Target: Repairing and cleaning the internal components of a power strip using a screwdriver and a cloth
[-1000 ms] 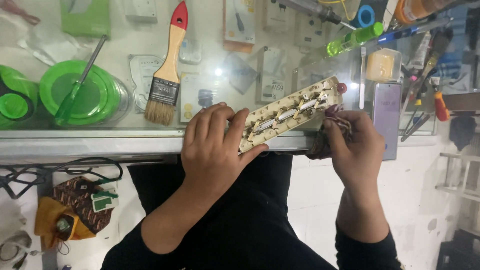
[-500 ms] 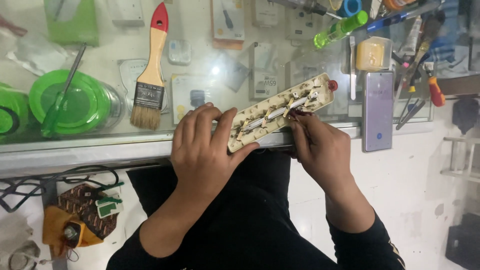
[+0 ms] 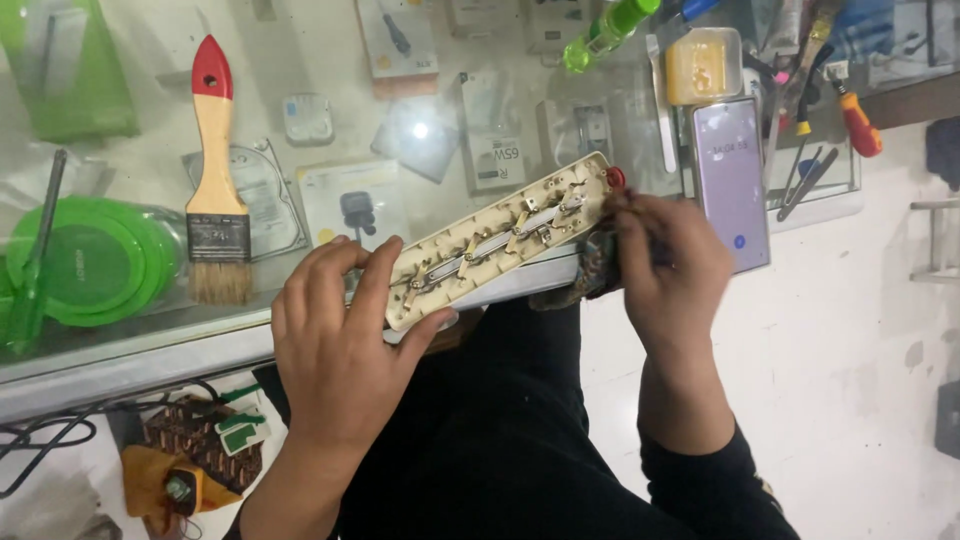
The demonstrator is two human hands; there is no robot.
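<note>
The left hand [image 3: 340, 350] grips one end of an opened cream power strip [image 3: 500, 242] with its metal contacts showing, and the right hand [image 3: 672, 262] is at the other end. A paintbrush [image 3: 215, 180] and phone [image 3: 730, 180] lie on the glass tabletop [image 3: 300, 60].

- Bright, even overhead light.
- Small glare spot on the glass counter [image 3: 420, 130].
- Soft shadows beneath the counter edge.
- Motion blur over the right hand [image 3: 670, 265].
- Slightly soft at frame corners.

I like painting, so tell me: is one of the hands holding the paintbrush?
No, the paintbrush lies alone on the glass counter, while the left hand and right hand hold the opened power strip.
</note>
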